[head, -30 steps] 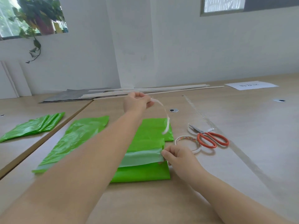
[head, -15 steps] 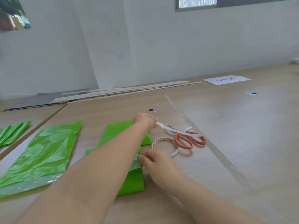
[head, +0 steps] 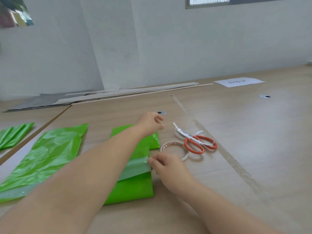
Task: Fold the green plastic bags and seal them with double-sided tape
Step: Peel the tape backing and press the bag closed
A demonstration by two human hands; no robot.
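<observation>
A folded green plastic bag (head: 135,188) lies on the wooden table in front of me, with a pale flap (head: 135,168) across its middle. My right hand (head: 166,166) pinches the right end of that flap. My left hand (head: 150,123) hovers over the bag's far edge, fingers loosely curled and holding nothing. A peeled white liner strip (head: 181,132) lies across the orange-handled scissors (head: 194,146). The double-sided tape roll (head: 168,143) sits just right of the bag, beside my right hand.
An unfolded green bag (head: 50,154) lies to the left, and folded green bags (head: 13,134) sit on the neighbouring table. Wooden strips (head: 135,92) and a grey sheet (head: 37,102) line the wall. A white paper (head: 238,81) lies far right.
My left hand came down from above the bag, carried the peeled strip to the right and let it go on the scissors. My right hand kept pinching the flap.
</observation>
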